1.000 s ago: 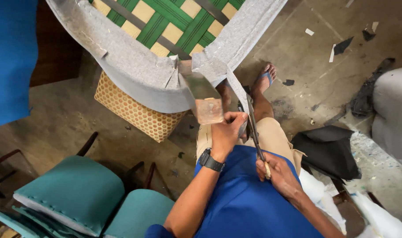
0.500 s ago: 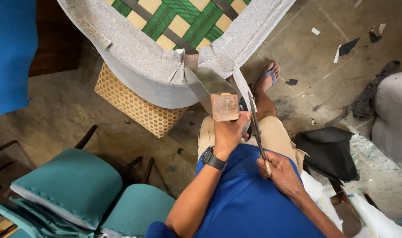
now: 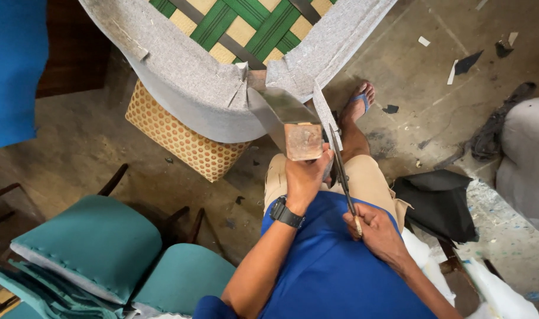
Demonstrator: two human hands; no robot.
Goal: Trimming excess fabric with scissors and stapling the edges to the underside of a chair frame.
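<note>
Grey upholstery fabric point(image 3: 187, 88) is wrapping the rim of an upturned chair frame, and a loose strip of it point(image 3: 324, 112) is hanging just above the left hand point(image 3: 305, 177). That hand is curling tightly around the base of a square-ended wooden chair leg point(image 3: 303, 140), apparently to steady the frame against the lap. Just to its right, long dark metal shears point(image 3: 342, 171) are pointing up along the strip toward the frame; the right hand point(image 3: 377, 233) is closing around their handles low near the blue shirt point(image 3: 334, 272), seemingly ready to trim the flap at the leg corner. Beyond the left hand, green and cream woven webbing point(image 3: 246, 26) is showing inside the frame, which is resting on a yellow perforated basket point(image 3: 175, 139). Left of the forearm, teal padded seat cushions point(image 3: 92, 242) are lying stacked on the concrete floor point(image 3: 74, 147); right of the right hand, a black cloth point(image 3: 438, 201) is lying crumpled.
</note>
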